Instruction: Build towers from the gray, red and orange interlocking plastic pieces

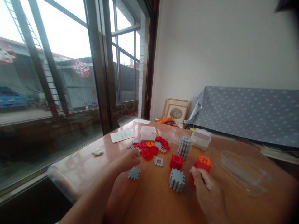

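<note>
My left hand is at the near left edge of a loose pile of red, grey and orange interlocking plastic tiles. Its fingers are curled downward, and whatever they hold is hidden. My right hand has its thumb and fingers closed on a red tile, mostly covered by the hand. Just behind it is an orange and red tile stack. Between the hands stand a grey stack, a red stack and a taller grey stack. Single grey tiles lie nearby.
Behind the pile stands a clear plastic box, with another box at the back right. A clear lid lies on the right. A printed sheet and a small pale object lie left on the wooden table.
</note>
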Demonstrator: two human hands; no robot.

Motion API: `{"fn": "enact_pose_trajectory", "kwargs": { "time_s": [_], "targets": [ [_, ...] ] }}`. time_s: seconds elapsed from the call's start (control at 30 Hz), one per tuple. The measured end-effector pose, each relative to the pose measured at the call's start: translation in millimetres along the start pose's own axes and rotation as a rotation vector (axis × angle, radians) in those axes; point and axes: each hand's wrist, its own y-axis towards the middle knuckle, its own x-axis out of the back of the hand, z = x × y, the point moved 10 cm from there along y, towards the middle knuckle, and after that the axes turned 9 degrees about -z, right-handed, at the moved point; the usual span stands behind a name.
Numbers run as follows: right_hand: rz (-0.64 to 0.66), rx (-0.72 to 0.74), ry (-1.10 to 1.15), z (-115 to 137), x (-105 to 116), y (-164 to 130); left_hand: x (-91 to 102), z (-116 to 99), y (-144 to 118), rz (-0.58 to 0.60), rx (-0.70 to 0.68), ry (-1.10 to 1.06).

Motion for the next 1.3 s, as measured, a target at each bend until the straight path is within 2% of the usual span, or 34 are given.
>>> {"fn": "enact_pose_trajectory", "kwargs": {
  "time_s": [0.1, 0.23, 0.43, 0.53, 0.63, 0.77, 0.9, 0.97, 1.07, 1.3],
  "targets": [
    [0.004, 0.003, 0.02, 2.8, -1.5, -1.9, 1.3, 0.6, -21.6, 0.08, -0.018, 0.09],
    [-0.013, -0.022, 0.029, -0.6, 0.6, -1.0, -8.8, -1.1, -41.0, 0.199, -0.061, 0.206],
    [-0.021, -0.03, 0.067, -0.7, 1.6, 2.2, -16.4, 4.8, -39.9, 0.202, -0.061, 0.23],
    [-0.026, -0.014, 0.074, 2.6, 1.7, 3.0, -20.8, -0.6, -35.6, 0.186, -0.073, 0.187],
    [-0.04, -0.01, 0.094, 5.0, 4.2, 3.7, -23.0, -28.6, -30.6, 0.118, -0.165, 0.064],
    [-0.069, -0.038, 0.123, 4.6, 10.9, 6.3, -24.9, -89.2, -25.2, 0.041, -0.286, -0.111],
    [-0.127, -0.067, 0.13, 3.0, 20.7, 10.2, -33.3, -151.3, -22.1, 0.043, -0.393, -0.21],
    [-0.147, -0.077, 0.148, 2.3, 23.9, 11.7, -40.9, -170.6, -21.1, 0.051, -0.43, -0.212],
    [-0.154, -0.089, 0.171, 1.3, 24.8, 13.2, -54.9, -180.0, -19.6, 0.057, -0.449, -0.189],
    [-0.153, -0.076, 0.197, 6.6, 23.0, 14.0, -71.5, -175.0, -22.7, 0.051, -0.454, -0.216]
  ]
}}
